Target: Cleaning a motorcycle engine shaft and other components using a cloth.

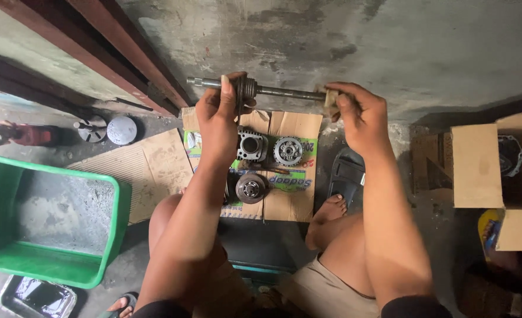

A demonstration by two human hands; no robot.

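Note:
I hold a long metal shaft (pixel 284 92) level in front of me, with a gear and spring collar near its left end. My left hand (pixel 221 115) grips the shaft at that collar. My right hand (pixel 361 115) pinches a small piece of tan abrasive paper (pixel 330 99) around the shaft's right end. Below, on flattened cardboard (pixel 293 126), lie a ribbed engine cylinder (pixel 251 145), a round toothed gear (pixel 288 151) and a round clutch-like part (pixel 250 188).
A green plastic tub (pixel 105 235) stands at the left, with a metal tray (pixel 37 297) below it. Two round metal parts (pixel 121 129) lie near the wall. An open cardboard box (pixel 479 168) sits at the right. A black sandal (pixel 346 176) rests by my foot.

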